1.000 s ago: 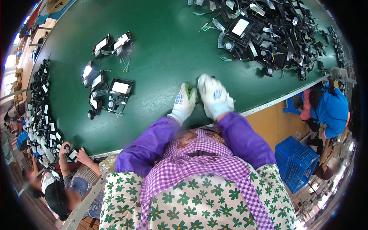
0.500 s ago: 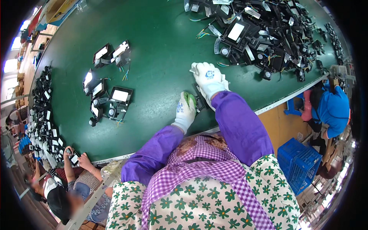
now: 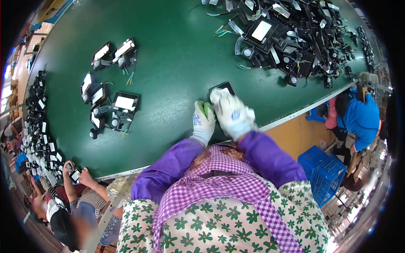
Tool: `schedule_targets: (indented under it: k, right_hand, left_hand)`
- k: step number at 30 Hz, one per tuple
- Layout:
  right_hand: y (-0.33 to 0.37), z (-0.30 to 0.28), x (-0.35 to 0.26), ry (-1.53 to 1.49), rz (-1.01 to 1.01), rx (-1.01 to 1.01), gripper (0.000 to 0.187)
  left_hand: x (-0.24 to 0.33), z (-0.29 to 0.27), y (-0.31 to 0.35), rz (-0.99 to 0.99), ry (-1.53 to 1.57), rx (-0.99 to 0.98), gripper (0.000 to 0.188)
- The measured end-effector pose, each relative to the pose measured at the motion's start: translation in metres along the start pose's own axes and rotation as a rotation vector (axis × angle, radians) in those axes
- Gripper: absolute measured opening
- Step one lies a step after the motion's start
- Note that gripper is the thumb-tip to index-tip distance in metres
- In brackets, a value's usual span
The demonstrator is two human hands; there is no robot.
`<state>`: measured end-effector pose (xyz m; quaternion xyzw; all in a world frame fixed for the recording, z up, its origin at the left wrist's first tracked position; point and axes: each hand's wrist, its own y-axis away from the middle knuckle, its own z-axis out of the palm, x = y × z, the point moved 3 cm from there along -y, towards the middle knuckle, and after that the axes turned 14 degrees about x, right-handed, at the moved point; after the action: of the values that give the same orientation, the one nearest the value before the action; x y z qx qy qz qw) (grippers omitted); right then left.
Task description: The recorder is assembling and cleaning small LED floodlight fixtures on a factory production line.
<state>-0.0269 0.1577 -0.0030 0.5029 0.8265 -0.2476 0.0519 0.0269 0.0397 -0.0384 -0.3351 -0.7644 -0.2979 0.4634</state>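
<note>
Before me on the green table lies a black floodlight (image 3: 228, 87), mostly hidden under my hands; only its far corner shows. My left hand (image 3: 203, 121), in a white glove with a green palm, is closed at the floodlight's left side. My gloved right hand (image 3: 233, 114) lies over its face, slightly blurred, pressing a bunched white cloth (image 3: 218, 95) against it. To the left stand several floodlights with round white sensors and coloured wires, among them one (image 3: 125, 102) with its pale panel facing up.
A big heap of floodlights (image 3: 280, 44) covers the far right of the table (image 3: 168, 55). Another long row (image 3: 42, 130) runs along the left edge. A co-worker's hands (image 3: 78, 172) hold a part at lower left. A blue crate (image 3: 322, 175) and a person in blue (image 3: 361, 122) are on the right.
My right hand has drawn back toward me, and the floodlight's far corner now shows beyond it. My left hand keeps about the same place. The view has shifted slightly.
</note>
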Motion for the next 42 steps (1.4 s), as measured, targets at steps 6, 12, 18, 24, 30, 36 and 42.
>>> schedule_targets:
  k: [6, 12, 18, 24, 30, 36, 42]
  right_hand:
    - [-0.032, 0.014, 0.058, -0.004, 0.479, 0.017, 0.025]
    - [0.034, -0.010, 0.011, 0.064, 0.286, -0.074, 0.031]
    - [0.003, -0.021, 0.122, 0.239, 0.370, -0.004, 0.027]
    - [0.023, -0.020, 0.133, 0.300, 0.459, -0.012, 0.032]
    - [0.017, -0.016, 0.037, -0.015, 0.142, -0.270, 0.027]
    - [-0.069, 0.019, 0.046, 0.059, 0.258, -0.125, 0.019]
    - [-0.043, 0.011, 0.001, -0.089, -0.245, -0.132, 0.022]
  left_hand:
    - [-0.004, 0.007, 0.008, -0.009, 0.016, -0.022, 0.016]
    - [0.000, 0.010, 0.003, 0.031, -0.027, -0.021, 0.019]
    - [-0.005, -0.001, -0.003, -0.086, 0.077, -0.058, 0.023]
    - [-0.005, -0.014, -0.024, -0.122, 0.065, -0.409, 0.079]
    - [0.001, -0.011, -0.040, 0.011, -0.031, -0.652, 0.096]
    - [0.020, -0.008, -0.044, 0.089, -0.029, -0.729, 0.091]
    - [0.004, -0.008, -0.044, 0.002, -0.090, -0.747, 0.075]
